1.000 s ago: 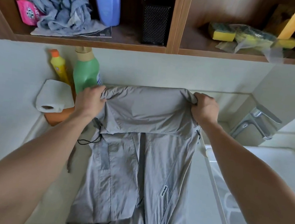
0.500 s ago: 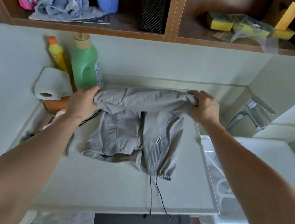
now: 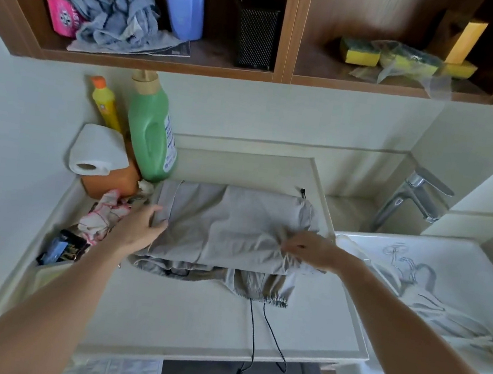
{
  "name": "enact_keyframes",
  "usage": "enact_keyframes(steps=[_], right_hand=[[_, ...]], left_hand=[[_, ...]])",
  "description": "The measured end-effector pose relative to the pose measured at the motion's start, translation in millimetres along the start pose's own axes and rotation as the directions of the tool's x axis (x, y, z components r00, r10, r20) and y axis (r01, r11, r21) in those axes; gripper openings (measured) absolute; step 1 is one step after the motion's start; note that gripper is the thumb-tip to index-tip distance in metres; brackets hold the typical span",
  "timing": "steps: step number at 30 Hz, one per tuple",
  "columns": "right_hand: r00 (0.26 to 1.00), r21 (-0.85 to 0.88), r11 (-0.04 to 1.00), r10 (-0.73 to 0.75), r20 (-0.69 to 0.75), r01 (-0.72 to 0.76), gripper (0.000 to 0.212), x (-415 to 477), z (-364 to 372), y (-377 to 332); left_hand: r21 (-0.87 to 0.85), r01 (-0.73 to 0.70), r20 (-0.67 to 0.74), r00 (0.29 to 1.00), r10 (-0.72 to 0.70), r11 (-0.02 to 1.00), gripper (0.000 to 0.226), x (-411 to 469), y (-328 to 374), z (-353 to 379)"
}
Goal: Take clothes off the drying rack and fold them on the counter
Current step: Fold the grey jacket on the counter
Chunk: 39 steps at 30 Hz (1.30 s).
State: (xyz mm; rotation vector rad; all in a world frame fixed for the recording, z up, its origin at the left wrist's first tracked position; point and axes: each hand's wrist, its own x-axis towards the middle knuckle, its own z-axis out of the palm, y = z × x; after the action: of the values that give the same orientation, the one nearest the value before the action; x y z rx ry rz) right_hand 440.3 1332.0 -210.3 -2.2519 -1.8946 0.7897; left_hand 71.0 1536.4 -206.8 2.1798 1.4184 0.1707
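Between our hands, the grey jacket (image 3: 228, 225) lies folded on the counter (image 3: 191, 320).
Our left hand (image 3: 140, 229) presses flat, our right hand (image 3: 309, 250) pinches cloth; we should smooth outward and tuck in the drawcords (image 3: 252, 327).

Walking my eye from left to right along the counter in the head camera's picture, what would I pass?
From the left: paper roll → green bottle → grey jacket → tap.
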Motion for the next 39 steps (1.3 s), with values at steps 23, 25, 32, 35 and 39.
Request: enact_keyframes(steps=[23, 25, 32, 35, 39], right_hand=[[0.694, 0.179, 0.823, 0.554, -0.461, -0.539, 0.043, -1.2, 42.3, -25.2], [0.759, 0.002, 0.939, 0.278, -0.588, -0.343, 0.053, 8.3, 43.2, -48.7], [0.958, -0.11, 0.994, -0.023, -0.285, -0.009, 0.071, 45.9, 81.9, -109.9], [0.942, -0.144, 0.974, 0.125, -0.31, -0.177, 0.073, 44.6, 89.2, -66.8], [0.845, -0.092, 0.907, 0.342, -0.411, -0.412, 0.072, 36.8, 80.2, -13.0]], left_hand=[[0.051, 0.241, -0.08, 0.968, -0.236, 0.969, 0.072, -16.5, 5.6, 32.1], [0.136, 0.053, -0.24, 0.971, -0.019, 0.989, 0.072, -14.7, 24.4, 32.4], [0.467, -0.256, 0.069, 0.965, 0.254, 0.847, 0.08, -7.7, 57.1, 90.0], [0.485, -0.132, 0.106, 0.99, 0.092, 0.864, 0.095, 7.1, 27.0, 93.5], [0.435, 0.038, -0.044, 0.999, -0.021, 0.9, 0.092, 11.8, 3.1, 88.4]])
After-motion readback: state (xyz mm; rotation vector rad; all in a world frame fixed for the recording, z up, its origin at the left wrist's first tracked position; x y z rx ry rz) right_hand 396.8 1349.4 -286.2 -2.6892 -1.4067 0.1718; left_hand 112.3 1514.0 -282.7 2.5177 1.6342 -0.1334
